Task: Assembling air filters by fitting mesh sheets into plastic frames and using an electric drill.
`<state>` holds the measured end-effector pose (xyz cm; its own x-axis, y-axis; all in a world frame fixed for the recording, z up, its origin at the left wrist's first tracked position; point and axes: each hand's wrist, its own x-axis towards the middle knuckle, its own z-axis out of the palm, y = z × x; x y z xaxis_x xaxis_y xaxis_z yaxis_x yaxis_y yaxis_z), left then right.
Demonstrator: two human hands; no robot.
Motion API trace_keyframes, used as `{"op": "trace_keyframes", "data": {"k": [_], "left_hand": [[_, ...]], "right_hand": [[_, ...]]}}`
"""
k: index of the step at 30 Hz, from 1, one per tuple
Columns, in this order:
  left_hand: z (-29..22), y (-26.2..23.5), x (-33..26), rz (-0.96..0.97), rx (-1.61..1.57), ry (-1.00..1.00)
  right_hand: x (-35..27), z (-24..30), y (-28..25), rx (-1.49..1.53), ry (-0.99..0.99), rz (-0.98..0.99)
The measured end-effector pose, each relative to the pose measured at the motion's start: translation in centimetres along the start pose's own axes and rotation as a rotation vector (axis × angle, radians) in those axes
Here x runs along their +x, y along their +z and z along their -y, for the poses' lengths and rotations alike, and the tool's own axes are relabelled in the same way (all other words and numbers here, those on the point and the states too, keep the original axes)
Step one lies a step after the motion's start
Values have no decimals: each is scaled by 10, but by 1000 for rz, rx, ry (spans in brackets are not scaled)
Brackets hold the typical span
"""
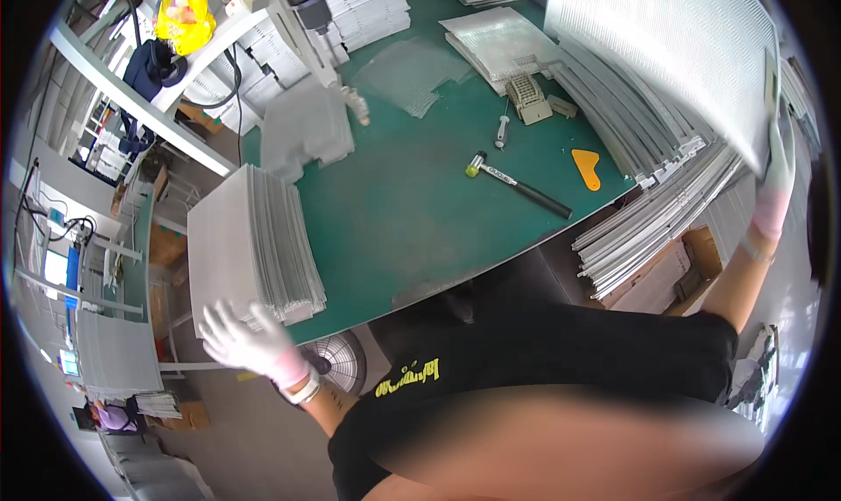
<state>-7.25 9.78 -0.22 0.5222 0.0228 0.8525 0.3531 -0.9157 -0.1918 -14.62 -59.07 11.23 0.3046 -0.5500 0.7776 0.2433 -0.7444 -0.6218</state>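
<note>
My left hand point(241, 339), in a white glove with a pink cuff, has its fingers spread and holds nothing. It is at the near end of a tall stack of pale flat panels point(221, 238) on the table's left; I cannot tell whether it touches them. At the far right, my gloved right hand point(776, 172) grips the edge of a large white panel with fine ribs or perforations point(670, 50). That panel is raised and tilted above a stack of grey panels point(604, 107), hiding part of it. The fingertips behind its edge are partly hidden.
On the green table point(385, 212) lie a black-handled mallet point(526, 190), an orange scraper point(585, 168), a screwdriver point(502, 133) and a beige keyed device point(527, 98). A powered screwdriver point(317, 15) hangs at the back left. A fan point(340, 361) stands below the front edge.
</note>
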Motion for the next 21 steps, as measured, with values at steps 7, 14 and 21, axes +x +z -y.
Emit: {"op": "trace_keyframes", "data": {"k": [7,14,21], "left_hand": [[49,15,-12,814,-235,-463],[55,23,-7,530,-107,-233],[28,40,11,792,-63,-259]], "right_hand": [[127,-101,-5,-287,636,395],[121,-72,32,-776,-59,288],[89,45,227,-535,-556,792]]}}
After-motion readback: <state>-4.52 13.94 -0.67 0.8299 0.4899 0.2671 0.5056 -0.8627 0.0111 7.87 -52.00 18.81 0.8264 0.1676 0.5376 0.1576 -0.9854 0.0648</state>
